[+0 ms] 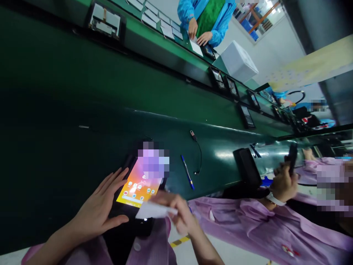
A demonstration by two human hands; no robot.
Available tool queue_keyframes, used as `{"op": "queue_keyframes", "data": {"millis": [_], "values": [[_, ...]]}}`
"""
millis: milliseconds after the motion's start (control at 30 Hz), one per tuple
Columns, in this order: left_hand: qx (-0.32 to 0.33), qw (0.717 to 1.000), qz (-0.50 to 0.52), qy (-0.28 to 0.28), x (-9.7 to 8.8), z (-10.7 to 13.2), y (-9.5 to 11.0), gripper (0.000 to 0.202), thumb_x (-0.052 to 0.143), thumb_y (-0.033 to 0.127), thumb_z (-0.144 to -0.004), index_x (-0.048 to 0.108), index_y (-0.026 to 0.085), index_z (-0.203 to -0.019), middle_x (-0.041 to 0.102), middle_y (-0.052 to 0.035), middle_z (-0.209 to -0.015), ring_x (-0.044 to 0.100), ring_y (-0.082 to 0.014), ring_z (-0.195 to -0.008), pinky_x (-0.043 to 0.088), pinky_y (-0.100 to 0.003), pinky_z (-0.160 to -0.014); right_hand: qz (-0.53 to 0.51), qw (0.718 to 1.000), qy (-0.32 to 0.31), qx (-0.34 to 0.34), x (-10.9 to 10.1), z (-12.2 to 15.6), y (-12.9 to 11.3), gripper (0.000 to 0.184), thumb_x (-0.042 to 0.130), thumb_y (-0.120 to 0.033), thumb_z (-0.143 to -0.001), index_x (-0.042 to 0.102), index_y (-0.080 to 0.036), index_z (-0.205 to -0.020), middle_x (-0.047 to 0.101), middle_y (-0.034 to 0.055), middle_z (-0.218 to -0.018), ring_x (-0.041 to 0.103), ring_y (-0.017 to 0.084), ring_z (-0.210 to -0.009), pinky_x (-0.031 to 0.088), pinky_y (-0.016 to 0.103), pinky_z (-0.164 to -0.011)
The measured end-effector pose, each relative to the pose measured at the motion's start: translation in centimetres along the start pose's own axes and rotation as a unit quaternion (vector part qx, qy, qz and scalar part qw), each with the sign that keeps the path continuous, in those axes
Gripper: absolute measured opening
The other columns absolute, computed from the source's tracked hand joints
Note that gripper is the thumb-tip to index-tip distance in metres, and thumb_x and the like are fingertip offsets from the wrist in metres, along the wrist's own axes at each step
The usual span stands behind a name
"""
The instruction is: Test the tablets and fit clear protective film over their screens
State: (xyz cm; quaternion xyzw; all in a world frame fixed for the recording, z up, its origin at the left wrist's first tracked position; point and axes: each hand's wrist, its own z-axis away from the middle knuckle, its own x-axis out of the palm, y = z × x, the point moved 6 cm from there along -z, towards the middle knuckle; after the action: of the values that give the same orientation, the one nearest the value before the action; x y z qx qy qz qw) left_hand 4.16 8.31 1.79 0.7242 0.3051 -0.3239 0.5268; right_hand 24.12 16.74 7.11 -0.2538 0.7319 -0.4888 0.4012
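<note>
The left hand (pixel 100 206) lies along the left side of a tablet (pixel 134 187), its grip wide and fairly flat: the fingers reach up the edge beside the lit screen, while the thumb stands well apart over the dark lower border. The right hand (pixel 179 213), blurred, has a narrow grip, pinching a thin white cloth or paper (pixel 154 211) over the tablet's lower right part — whether the cloth or paper touches the glass, I cannot tell. The tablet is on the near edge of the green bench (pixel 110 92), screen up and tilted in view. Small app icons show on its purple, orange and yellow background, one of them red with a white mark; any lettering is too small to read, and the upper screen is pixelated. Right of the tablet lie a blue pen (pixel 187 172) and a short black cable (pixel 201 151). Farther right, a co-worker's hand (pixel 284 184) holds up a dark object (pixel 292 156).
</note>
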Motion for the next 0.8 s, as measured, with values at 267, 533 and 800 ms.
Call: {"op": "queue_keyframes", "data": {"millis": [267,533,800], "values": [[-0.014,1.000,-0.028,0.005,0.7,3.1,1.2,0.093,0.084,0.048,-0.059,0.041,0.014,-0.134,0.014,-0.0237,-0.160,0.025,-0.0438,-0.144,0.037,-0.061,-0.112,0.314,0.948,0.045,0.010,-3.9,-11.0,3.8,0.022,0.038,-0.009,-0.089,0.040,-0.020,-0.108,0.043,0.0165,-0.150,0.026,0.021,-0.147,0.028,0.048,-0.121],[0.015,0.995,-0.093,0.023,0.6,3.1,1.1,0.087,0.081,0.057,-0.062,0.044,0.006,-0.123,0.019,-0.0328,-0.155,0.029,-0.0437,-0.142,0.042,-0.055,-0.109,0.287,0.944,-0.163,-0.015,1.9,-8.9,3.9,0.040,0.031,-0.007,-0.092,0.027,-0.012,-0.132,0.031,0.0205,-0.155,0.008,0.017,-0.150,0.025,0.047,-0.124],[-0.014,0.999,-0.030,0.034,0.9,3.5,0.7,0.101,0.078,0.050,-0.070,0.021,0.013,-0.144,0.014,-0.0267,-0.159,0.022,-0.0398,-0.146,0.030,-0.058,-0.116,0.262,0.934,-0.241,-0.017,6.3,-5.7,1.5,0.057,0.036,-0.011,-0.090,0.021,-0.005,-0.145,0.034,0.0182,-0.154,0.022,0.021,-0.148,0.024,0.041,-0.125]]}}
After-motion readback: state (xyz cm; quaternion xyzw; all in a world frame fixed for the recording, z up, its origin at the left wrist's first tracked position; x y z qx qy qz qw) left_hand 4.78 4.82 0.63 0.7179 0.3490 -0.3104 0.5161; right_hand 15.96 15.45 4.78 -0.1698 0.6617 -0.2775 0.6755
